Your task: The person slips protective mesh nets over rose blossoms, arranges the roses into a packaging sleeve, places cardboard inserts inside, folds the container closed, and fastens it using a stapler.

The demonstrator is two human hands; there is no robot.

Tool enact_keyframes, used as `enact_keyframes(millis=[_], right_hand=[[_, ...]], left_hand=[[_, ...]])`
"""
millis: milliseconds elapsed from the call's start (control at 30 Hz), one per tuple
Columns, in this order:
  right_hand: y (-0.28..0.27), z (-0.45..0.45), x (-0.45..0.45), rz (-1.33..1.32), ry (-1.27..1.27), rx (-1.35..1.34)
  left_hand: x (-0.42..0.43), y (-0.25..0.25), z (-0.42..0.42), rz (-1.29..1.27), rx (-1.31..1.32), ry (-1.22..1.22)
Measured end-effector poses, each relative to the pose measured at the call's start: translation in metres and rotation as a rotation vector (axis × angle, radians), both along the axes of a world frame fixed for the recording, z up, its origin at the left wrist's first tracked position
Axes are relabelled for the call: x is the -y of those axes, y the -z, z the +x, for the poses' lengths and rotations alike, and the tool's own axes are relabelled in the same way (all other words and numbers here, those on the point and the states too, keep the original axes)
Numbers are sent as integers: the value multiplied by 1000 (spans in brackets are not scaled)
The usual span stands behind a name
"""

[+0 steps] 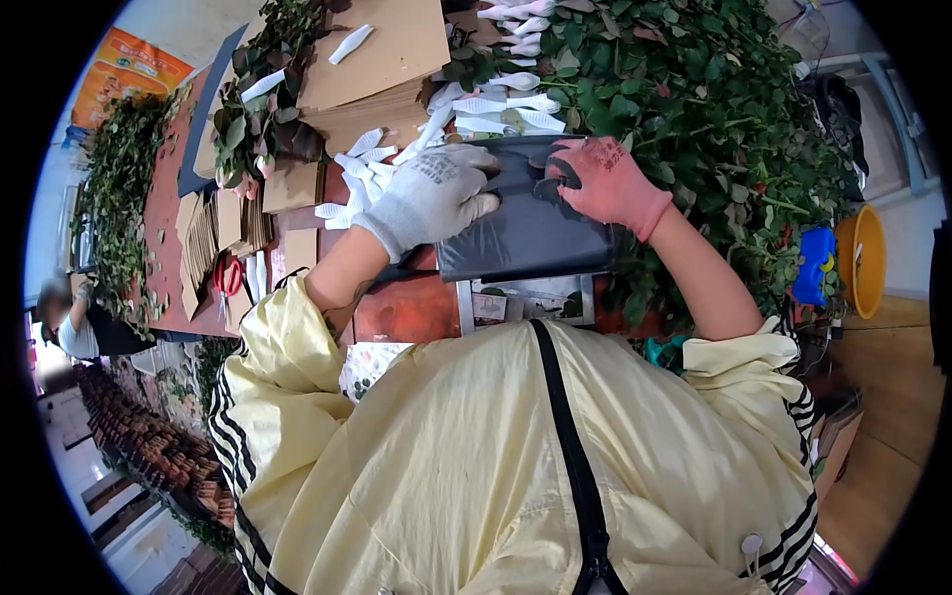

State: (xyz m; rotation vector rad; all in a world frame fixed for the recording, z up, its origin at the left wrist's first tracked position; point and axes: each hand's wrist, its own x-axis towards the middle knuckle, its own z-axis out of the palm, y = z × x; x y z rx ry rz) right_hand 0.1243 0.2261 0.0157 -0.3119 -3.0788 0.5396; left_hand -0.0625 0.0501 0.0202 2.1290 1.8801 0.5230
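A dark grey, plastic-like stack of sheets [535, 233] lies on the red work table in front of my body. My left hand [433, 195], in a white-grey glove, rests on its left part with the fingers curled in; whether they pinch anything is hidden. On the upper right part of the stack is my right hand [610, 183], in a pink glove, its thumb and fingers curled at the dark material's edge. White ribbed sleeves [372, 171] lie loosely beside my left hand, and more [506, 103] lie beyond the stack.
Leafy green stems [694, 109] are heaped on the right. Cardboard sheets [382, 50], red scissors [229, 278] and dark-leaved flowers [263, 129] are at the left. A blue container [816, 266] and a yellow basin [861, 260] stand far right. Another person [84, 327] is at the far left.
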Motion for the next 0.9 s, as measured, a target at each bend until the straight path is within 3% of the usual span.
enact_keyframes(millis=[133,200,333,433,500,533,567,700,733,767,833,900], right_hand=[[2,-2,2,27,6,-14],[9,0,0,83,-31,-194],[8,-1,5,108,-10,-180],[-7,-9,31,333,91,-90],[-25,-10,64,649,-80,-230],[-13,-5,76,546,-131,-302],[-6,-6,87,414,-138,13],[1,-35,89,220,35,158],[-2,-38,92,183,93,168],[-6,-40,93,169,97,173],[-18,-46,90,104,130,309],[-21,-45,91,67,151,355]], left_hand=[[-5,1,-2,-2,-48,7],[-5,1,-3,14,-58,18],[-5,7,-6,18,-55,13],[-6,5,-9,22,-89,44],[-5,9,-13,4,-98,58],[-6,16,-16,47,-88,87],[-7,21,-20,90,-80,118],[-10,17,-26,226,-210,199],[-9,11,-22,147,-159,0],[-10,13,-31,204,-317,-82],[14,2,-32,610,-175,-186],[57,-20,-4,254,-22,-425]])
